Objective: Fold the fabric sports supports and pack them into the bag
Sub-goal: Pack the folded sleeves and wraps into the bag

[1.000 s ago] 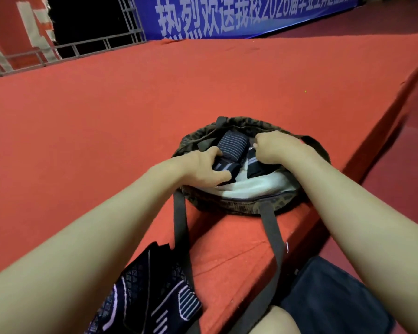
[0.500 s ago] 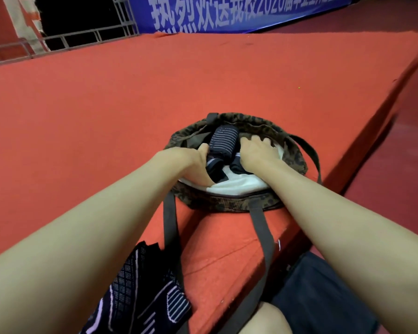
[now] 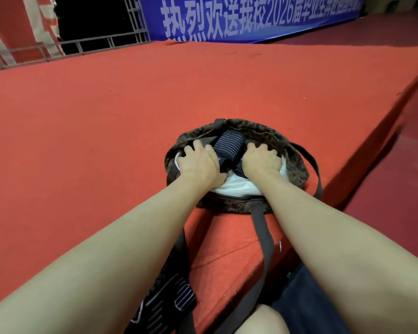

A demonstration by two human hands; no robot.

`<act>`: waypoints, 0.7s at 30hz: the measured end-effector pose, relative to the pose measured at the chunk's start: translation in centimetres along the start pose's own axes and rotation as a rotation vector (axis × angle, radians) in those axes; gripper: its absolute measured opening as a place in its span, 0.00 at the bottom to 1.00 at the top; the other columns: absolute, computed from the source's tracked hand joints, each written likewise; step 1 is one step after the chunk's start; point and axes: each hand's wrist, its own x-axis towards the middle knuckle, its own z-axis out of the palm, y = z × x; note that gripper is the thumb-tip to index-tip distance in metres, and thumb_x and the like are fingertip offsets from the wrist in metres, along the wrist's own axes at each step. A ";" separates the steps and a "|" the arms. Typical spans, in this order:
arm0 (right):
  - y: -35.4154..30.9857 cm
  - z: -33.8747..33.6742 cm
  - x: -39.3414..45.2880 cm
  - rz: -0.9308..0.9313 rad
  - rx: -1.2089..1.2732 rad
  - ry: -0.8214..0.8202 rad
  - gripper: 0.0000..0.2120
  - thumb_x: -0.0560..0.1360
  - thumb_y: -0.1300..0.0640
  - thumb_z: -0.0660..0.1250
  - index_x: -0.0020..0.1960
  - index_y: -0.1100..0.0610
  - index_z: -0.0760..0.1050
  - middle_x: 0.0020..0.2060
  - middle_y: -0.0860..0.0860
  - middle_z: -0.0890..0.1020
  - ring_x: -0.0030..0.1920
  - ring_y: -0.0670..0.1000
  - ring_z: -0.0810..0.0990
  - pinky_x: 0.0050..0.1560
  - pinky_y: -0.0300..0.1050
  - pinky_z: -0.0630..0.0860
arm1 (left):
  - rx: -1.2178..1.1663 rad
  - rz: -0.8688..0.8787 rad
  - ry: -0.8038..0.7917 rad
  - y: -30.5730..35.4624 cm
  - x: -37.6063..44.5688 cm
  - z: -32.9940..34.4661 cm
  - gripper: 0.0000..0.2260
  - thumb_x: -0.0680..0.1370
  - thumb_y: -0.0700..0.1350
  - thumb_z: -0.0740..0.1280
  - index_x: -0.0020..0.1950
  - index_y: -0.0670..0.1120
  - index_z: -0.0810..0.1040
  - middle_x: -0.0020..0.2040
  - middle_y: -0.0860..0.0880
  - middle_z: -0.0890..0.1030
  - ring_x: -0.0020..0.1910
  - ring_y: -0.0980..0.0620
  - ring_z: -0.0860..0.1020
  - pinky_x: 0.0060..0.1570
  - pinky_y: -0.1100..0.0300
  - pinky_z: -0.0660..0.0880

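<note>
While our 2 hands press into the leopard-print bag (image 3: pixel 297 169) on the red platform (image 3: pixel 106 141), left hand (image 3: pixel 198 165) and right hand (image 3: pixel 262 161) flank the folded striped support (image 3: pixel 229 147) with fingers spread, gripping nothing.

The fingertips of the left hand (image 3: pixel 198 162) and right hand (image 3: pixel 261 160) are buried among the bag's (image 3: pixel 297 169) contents, the folded support (image 3: pixel 228 148) is half covered between them, a second support (image 3: pixel 164 300) is cut by the bottom edge, and the banner (image 3: pixel 251 15) is cropped at the top.
</note>
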 end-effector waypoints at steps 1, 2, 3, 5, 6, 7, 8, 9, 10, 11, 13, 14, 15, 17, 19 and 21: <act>0.0 0.0 -0.1 -0.003 0.001 -0.012 0.22 0.82 0.59 0.59 0.75 0.56 0.64 0.72 0.63 0.68 0.70 0.68 0.68 0.51 0.57 0.68 | -0.002 0.015 0.018 -0.1 -0.4 -0.1 0.38 0.75 0.68 0.68 0.73 0.42 0.67 0.72 0.41 0.67 0.73 0.37 0.67 0.68 0.41 0.68; 0.0 -0.2 -0.2 -0.008 0.005 -0.023 0.22 0.82 0.59 0.60 0.75 0.56 0.64 0.72 0.63 0.68 0.71 0.69 0.68 0.53 0.57 0.70 | 0.018 0.035 0.045 -0.2 -0.9 -0.4 0.37 0.76 0.69 0.67 0.73 0.43 0.67 0.72 0.41 0.68 0.73 0.38 0.67 0.69 0.40 0.68; -0.1 -0.4 -0.4 -0.010 0.007 -0.035 0.23 0.82 0.59 0.60 0.76 0.56 0.63 0.72 0.64 0.68 0.71 0.69 0.68 0.56 0.58 0.71 | 0.051 0.058 0.079 -0.3 -1.4 -0.9 0.36 0.77 0.69 0.66 0.73 0.43 0.67 0.72 0.41 0.69 0.72 0.38 0.67 0.67 0.39 0.69; -0.1 -1.3 -0.8 -0.003 -0.008 -0.071 0.23 0.82 0.59 0.60 0.76 0.57 0.63 0.72 0.65 0.68 0.71 0.69 0.68 0.60 0.60 0.72 | 0.098 0.108 0.152 -0.6 -2.9 -2.4 0.30 0.80 0.67 0.61 0.71 0.45 0.70 0.70 0.42 0.71 0.70 0.37 0.69 0.63 0.40 0.71; -0.2 -1.8 -1.0 0.004 -0.005 -0.090 0.23 0.82 0.59 0.59 0.76 0.58 0.63 0.73 0.65 0.67 0.72 0.69 0.67 0.62 0.61 0.72 | 0.098 0.134 0.167 -1.0 -3.7 -3.2 0.26 0.81 0.65 0.59 0.69 0.46 0.73 0.69 0.42 0.72 0.68 0.37 0.71 0.61 0.41 0.71; -0.3 -2.3 -1.2 0.009 0.002 -0.108 0.24 0.82 0.59 0.59 0.76 0.60 0.63 0.73 0.65 0.67 0.72 0.69 0.66 0.65 0.62 0.71 | 0.072 0.159 0.164 -1.5 -4.4 -4.0 0.23 0.82 0.62 0.59 0.66 0.47 0.76 0.67 0.43 0.74 0.67 0.38 0.73 0.60 0.42 0.72; -0.4 -2.7 -1.4 0.005 0.004 -0.129 0.24 0.81 0.60 0.59 0.76 0.62 0.64 0.73 0.64 0.67 0.72 0.69 0.66 0.67 0.62 0.70 | 0.032 0.180 0.143 -2.0 -5.1 -4.7 0.21 0.82 0.60 0.58 0.64 0.48 0.78 0.65 0.44 0.75 0.65 0.38 0.75 0.59 0.44 0.74; -0.6 -3.0 -1.7 -0.017 -0.006 -0.148 0.23 0.79 0.60 0.60 0.74 0.63 0.67 0.72 0.64 0.69 0.71 0.68 0.68 0.68 0.63 0.72 | -0.007 0.197 0.111 -2.7 -6.0 -5.4 0.18 0.82 0.58 0.59 0.62 0.49 0.80 0.62 0.45 0.76 0.63 0.38 0.77 0.57 0.45 0.76; -0.8 -3.3 -2.1 -0.044 -0.020 -0.167 0.22 0.77 0.61 0.61 0.70 0.64 0.72 0.69 0.63 0.73 0.68 0.68 0.72 0.66 0.63 0.74 | -0.036 0.214 0.088 -3.4 -7.0 -5.9 0.17 0.82 0.56 0.59 0.60 0.50 0.81 0.60 0.45 0.77 0.61 0.39 0.79 0.56 0.46 0.78; -1.1 -3.8 -2.7 -0.075 -0.047 -0.190 0.19 0.76 0.61 0.62 0.66 0.64 0.76 0.65 0.62 0.77 0.64 0.66 0.76 0.64 0.61 0.76 | -0.057 0.230 0.078 -4.3 -7.9 -6.4 0.15 0.81 0.54 0.60 0.58 0.50 0.82 0.57 0.46 0.77 0.58 0.39 0.79 0.54 0.46 0.79; -1.6 -5.5 -5.1 -0.129 -0.117 -0.204 0.14 0.77 0.62 0.65 0.61 0.62 0.80 0.63 0.60 0.80 0.61 0.64 0.80 0.56 0.54 0.77 | -0.086 0.240 0.068 -6.1 -9.8 -7.2 0.11 0.79 0.51 0.60 0.51 0.51 0.81 0.53 0.48 0.77 0.53 0.39 0.80 0.52 0.46 0.80; -1.9 -6.5 -6.6 -0.141 -0.131 -0.186 0.13 0.78 0.62 0.66 0.61 0.61 0.80 0.63 0.60 0.80 0.61 0.63 0.80 0.53 0.53 0.77 | -0.091 0.230 0.064 -7.1 -10.7 -7.6 0.10 0.78 0.51 0.60 0.47 0.50 0.80 0.50 0.48 0.77 0.51 0.39 0.80 0.50 0.45 0.81; -2.2 -7.5 -8.1 -0.150 -0.139 -0.151 0.12 0.78 0.61 0.66 0.60 0.60 0.80 0.62 0.59 0.81 0.60 0.62 0.81 0.50 0.51 0.76 | -0.092 0.217 0.064 -8.2 -11.7 -7.8 0.10 0.78 0.51 0.59 0.45 0.50 0.79 0.48 0.47 0.77 0.49 0.38 0.80 0.49 0.45 0.81; -3.0 -9.0 -10.8 -0.187 -0.145 -0.055 0.11 0.79 0.59 0.64 0.59 0.59 0.80 0.61 0.58 0.81 0.59 0.62 0.81 0.48 0.50 0.73 | -0.101 0.192 0.048 -10.4 -13.8 -8.4 0.14 0.75 0.54 0.58 0.46 0.49 0.80 0.48 0.46 0.79 0.50 0.37 0.81 0.48 0.45 0.81; -4.6 -10.1 -14.0 -0.264 -0.147 0.028 0.12 0.81 0.57 0.62 0.61 0.58 0.79 0.62 0.58 0.80 0.60 0.63 0.81 0.49 0.51 0.72 | -0.122 0.169 0.027 -12.7 -16.1 -8.6 0.19 0.72 0.56 0.55 0.49 0.50 0.83 0.52 0.45 0.83 0.52 0.37 0.81 0.50 0.46 0.81; -6.7 -10.5 -17.0 -0.349 -0.129 0.080 0.14 0.81 0.55 0.61 0.63 0.58 0.79 0.63 0.60 0.80 0.62 0.64 0.80 0.54 0.53 0.74 | -0.130 0.149 -0.005 -15.0 -18.4 -8.5 0.21 0.71 0.56 0.55 0.51 0.51 0.84 0.54 0.46 0.84 0.54 0.38 0.82 0.52 0.46 0.81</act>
